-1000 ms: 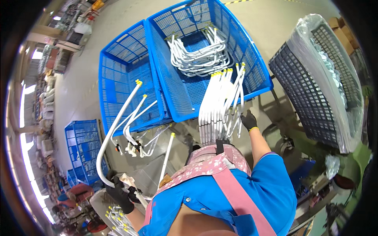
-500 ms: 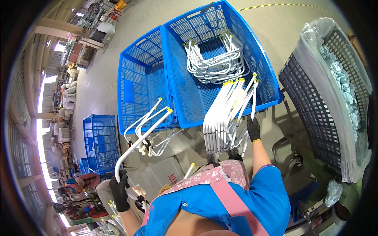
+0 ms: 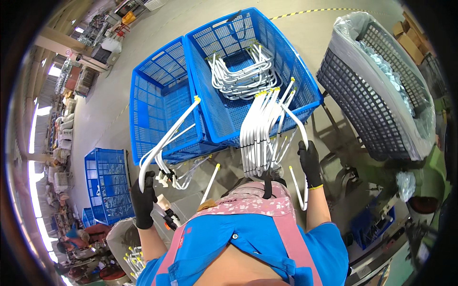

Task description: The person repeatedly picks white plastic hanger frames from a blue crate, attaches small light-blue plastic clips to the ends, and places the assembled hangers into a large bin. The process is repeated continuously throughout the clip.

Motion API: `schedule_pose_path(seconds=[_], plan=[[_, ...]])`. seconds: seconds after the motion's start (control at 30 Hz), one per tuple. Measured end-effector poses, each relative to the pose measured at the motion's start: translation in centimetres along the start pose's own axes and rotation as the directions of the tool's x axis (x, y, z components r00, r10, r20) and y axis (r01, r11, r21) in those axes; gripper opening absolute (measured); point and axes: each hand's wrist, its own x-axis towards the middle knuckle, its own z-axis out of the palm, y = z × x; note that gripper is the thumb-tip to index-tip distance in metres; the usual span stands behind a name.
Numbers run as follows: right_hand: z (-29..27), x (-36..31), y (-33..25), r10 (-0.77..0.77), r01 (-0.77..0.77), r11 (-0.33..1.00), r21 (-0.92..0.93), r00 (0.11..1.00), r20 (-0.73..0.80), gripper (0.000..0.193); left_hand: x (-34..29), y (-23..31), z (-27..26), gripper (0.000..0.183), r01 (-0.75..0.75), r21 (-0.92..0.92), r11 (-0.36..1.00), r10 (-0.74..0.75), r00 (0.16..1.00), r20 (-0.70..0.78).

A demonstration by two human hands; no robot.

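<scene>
My left hand (image 3: 144, 198), in a black glove, is closed around the near bend of a white bent tube (image 3: 164, 143) with a yellow tip. That tube slants up over the near edge of the left blue crate (image 3: 136, 121). My right hand (image 3: 310, 164), also gloved in black, grips another white bent tube (image 3: 299, 125) at its bend, just right of a hanging row of similar white tubes (image 3: 253, 138). The row leans over the near rim of the larger blue crate (image 3: 315, 106). Inside that crate lies a stack of white U-shaped tubes (image 3: 243, 78).
On the right stands a dark mesh basket (image 3: 358, 100), lined with clear plastic and holding pale blue pieces. Another blue crate (image 3: 107, 183) is on the floor at left. A few tubes with dark and white fittings (image 3: 167, 178) hang at the left crate's near edge.
My right hand has moved away from the hanging row, and its tube now curves out to the right. The left tube has swung slightly. The whole view has shifted.
</scene>
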Motion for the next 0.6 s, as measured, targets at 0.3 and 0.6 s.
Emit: schedule_pose_path(seconds=[0.3, 0.6], plan=[[-3.4, -9.8, -8.2, -0.165, 0.09, 0.942, -0.322, 0.963, -0.213, 0.028, 1.5, -1.7, -2.7, 0.025, -0.147, -0.207, 0.967, 0.183, 0.97, 0.163], [-2.7, -10.1, -10.5, -0.411, 0.288, 0.812, -0.508, 0.9, -0.147, 0.023, 0.2, -0.8, -2.7, 0.024, -0.252, -0.169, 0.953, 0.281, 0.943, 0.18]])
